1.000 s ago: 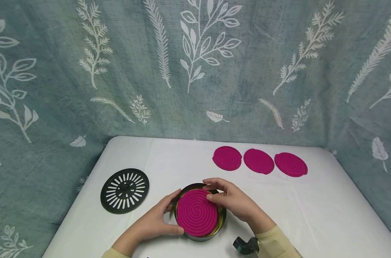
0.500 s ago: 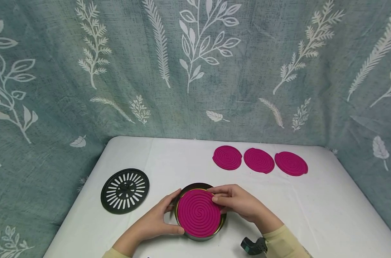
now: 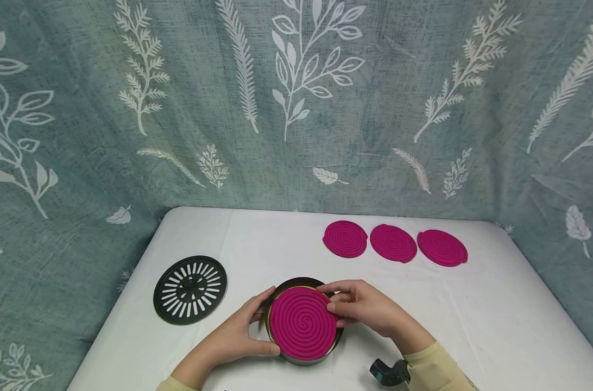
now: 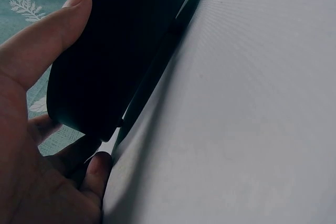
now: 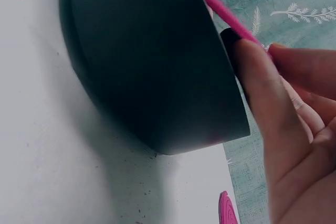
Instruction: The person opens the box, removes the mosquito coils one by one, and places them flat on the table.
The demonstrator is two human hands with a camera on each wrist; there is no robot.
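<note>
A round dark tin with a golden inside stands at the table's front middle. My left hand grips its left side, thumb at the front and fingers at the back; the left wrist view shows the thumb and fingers round the tin. A magenta spiral coaster lies over the tin's opening. My right hand pinches the coaster's right edge. In the right wrist view, the coaster slants up off the rim of the tin between thumb and finger. The coaster hides most of the tin's inside.
At the left of the white table lies a black slotted disc. Three more magenta coasters, the left, middle and right, lie in a row at the back right. A leaf-patterned cloth hangs behind.
My right hand has drawn back to the right and now pinches the coaster's right edge, having reached over the tin's back rim. The coaster has shifted slightly right. The left hand stays on the tin.
</note>
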